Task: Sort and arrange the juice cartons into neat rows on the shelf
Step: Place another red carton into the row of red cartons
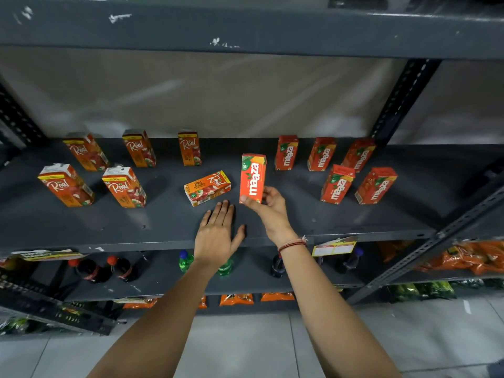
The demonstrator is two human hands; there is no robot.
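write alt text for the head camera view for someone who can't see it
A person's right hand holds a Maaza carton upright over a dark shelf, while the left hand lies flat near a Real carton on its side. Five Real cartons stand at left, five Maaza cartons at right.

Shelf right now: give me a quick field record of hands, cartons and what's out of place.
right hand: fingers shut on an upright Maaza carton
left hand: open, flat on the shelf, holding nothing
Real cartons: five upright at left, three behind, two in front
fallen Real carton: on its side, just beyond the left hand
Maaza cartons: five upright at right, three behind, two in front
shelf below: bottles
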